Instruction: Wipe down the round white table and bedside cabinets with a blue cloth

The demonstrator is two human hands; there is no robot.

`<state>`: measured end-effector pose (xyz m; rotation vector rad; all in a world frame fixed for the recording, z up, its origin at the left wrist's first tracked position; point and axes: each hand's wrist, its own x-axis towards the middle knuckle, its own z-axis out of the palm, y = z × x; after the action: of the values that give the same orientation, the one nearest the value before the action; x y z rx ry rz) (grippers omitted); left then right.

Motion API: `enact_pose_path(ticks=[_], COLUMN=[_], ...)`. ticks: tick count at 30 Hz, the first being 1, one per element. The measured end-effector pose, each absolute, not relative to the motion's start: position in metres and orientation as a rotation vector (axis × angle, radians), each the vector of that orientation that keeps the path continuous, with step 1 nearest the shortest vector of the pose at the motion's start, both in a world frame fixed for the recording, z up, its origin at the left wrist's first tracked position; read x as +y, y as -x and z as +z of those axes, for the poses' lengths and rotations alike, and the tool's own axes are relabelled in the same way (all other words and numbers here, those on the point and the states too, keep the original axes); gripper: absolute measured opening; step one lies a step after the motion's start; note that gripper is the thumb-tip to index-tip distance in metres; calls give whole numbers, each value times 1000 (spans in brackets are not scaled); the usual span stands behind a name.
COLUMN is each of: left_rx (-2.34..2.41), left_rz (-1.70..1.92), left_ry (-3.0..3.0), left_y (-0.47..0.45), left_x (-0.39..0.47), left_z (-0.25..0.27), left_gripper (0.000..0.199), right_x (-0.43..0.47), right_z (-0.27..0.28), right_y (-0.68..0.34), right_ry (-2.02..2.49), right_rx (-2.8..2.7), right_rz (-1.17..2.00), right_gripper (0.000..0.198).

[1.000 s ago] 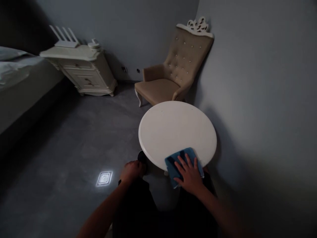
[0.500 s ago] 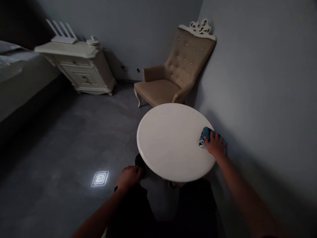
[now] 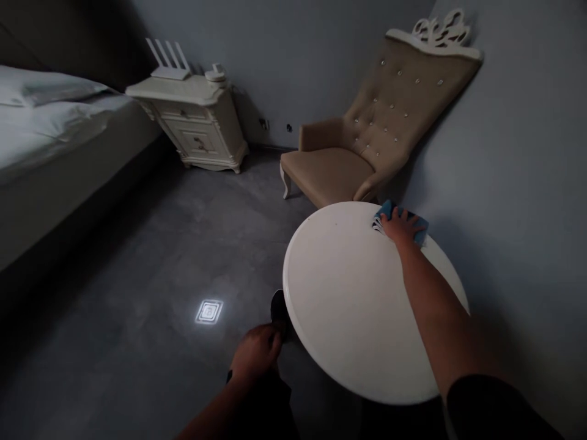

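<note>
A round white table [image 3: 348, 293] stands in front of me. At its far right edge my right hand [image 3: 402, 227] presses down on a folded blue cloth [image 3: 384, 211], fingers spread over it. The cloth has dark and white layers showing at its left fold, and part of it is hidden beneath the palm. My left hand [image 3: 257, 348] is curled in a loose fist over my dark-clothed leg, left of the table; nothing shows in it.
Behind the table is a tan tufted armchair [image 3: 328, 171] with a carved white crest. A white nightstand [image 3: 199, 131] bears a router [image 3: 169, 66] and a small white object. The bed [image 3: 55, 134] lies at left, the grey wall [image 3: 527, 183] close at right. A lit square pattern [image 3: 210, 311] shows on the floor.
My right hand and the cloth have moved from the table's right side toward its far edge near the armchair. The view has shifted; my left hand stays curled by my leg.
</note>
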<state>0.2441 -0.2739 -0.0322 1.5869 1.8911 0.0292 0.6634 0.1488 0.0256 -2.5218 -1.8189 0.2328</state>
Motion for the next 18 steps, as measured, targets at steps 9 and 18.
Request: enact_pose_path(ticks=[9, 18], left_rx=[1943, 2010], left_rz=[-123, -221], left_ry=[-1558, -1608], left_y=[-249, -267], left_x=[-268, -275], left_z=[-25, -19], left_gripper=[47, 53], right_x=[119, -68], right_z=[41, 57], right_y=[-442, -423], right_ry=[1945, 1398], right_rx=[-2401, -2676], right_rz=[379, 535], right_gripper=[86, 81])
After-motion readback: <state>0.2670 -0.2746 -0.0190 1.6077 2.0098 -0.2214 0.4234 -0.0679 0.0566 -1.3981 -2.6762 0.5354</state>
